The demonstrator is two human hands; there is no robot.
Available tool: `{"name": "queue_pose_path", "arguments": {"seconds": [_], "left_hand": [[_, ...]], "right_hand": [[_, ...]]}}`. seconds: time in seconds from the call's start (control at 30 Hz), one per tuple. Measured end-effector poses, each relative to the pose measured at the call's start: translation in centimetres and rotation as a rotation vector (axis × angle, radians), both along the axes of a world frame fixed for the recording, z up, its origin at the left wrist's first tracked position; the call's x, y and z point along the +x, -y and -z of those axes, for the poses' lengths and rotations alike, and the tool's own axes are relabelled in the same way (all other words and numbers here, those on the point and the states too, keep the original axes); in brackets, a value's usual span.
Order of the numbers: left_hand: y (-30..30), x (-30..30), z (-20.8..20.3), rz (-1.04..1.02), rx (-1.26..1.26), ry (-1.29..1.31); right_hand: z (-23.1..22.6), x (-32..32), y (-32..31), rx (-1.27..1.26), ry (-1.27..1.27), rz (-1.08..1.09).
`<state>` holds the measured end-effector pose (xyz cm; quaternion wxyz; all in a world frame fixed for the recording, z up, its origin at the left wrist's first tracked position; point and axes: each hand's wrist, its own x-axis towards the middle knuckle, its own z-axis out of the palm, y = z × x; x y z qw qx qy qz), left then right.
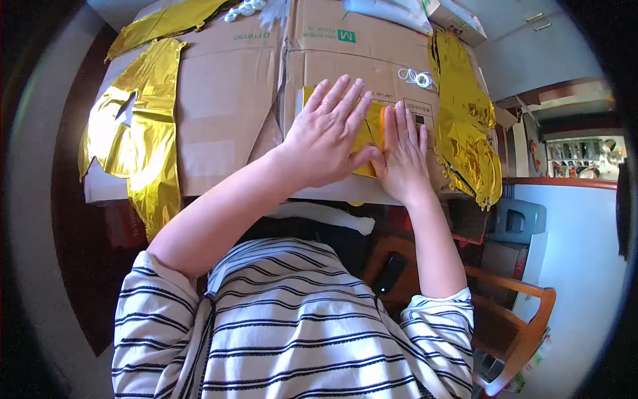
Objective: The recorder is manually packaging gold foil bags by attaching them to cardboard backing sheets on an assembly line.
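Note:
My left hand lies flat over a shiny gold sheet on the cardboard, its fingers stretched out and slightly apart. Beside it, my right hand is also flat, fingers extended upward and close together. The two thumbs meet or nearly meet. Along the edge of the right index finger shows a narrow orange strip; what it belongs to is hidden under the hand. Most of the gold sheet is covered by my hands.
Flattened brown cardboard covers the table. Large crumpled gold foil hangs over its left edge, and more gold foil lies on the right. A coil of white cord rests above my right hand. A wooden chair stands at lower right.

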<state>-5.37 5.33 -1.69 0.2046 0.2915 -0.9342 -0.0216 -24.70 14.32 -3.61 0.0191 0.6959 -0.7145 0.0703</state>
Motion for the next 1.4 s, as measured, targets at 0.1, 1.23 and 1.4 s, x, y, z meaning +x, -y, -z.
{"name": "queue_pose_path", "arguments": {"seconds": [0.1, 1.23, 1.4], "left_hand": [[1.1, 0.4, 1.4, -0.011, 0.061, 0.110], [1.6, 1.1, 2.6, 0.014, 0.033, 0.148], [1.4, 1.3, 2.2, -0.006, 0.060, 0.208]], "right_hand": [[0.0, 0.0, 0.0, 0.001, 0.029, 0.009], [-0.6, -1.7, -1.3, -0.248, 0.458, 0.011], [-4.0, -1.2, -8.1, -0.390, 0.614, 0.386]]}}
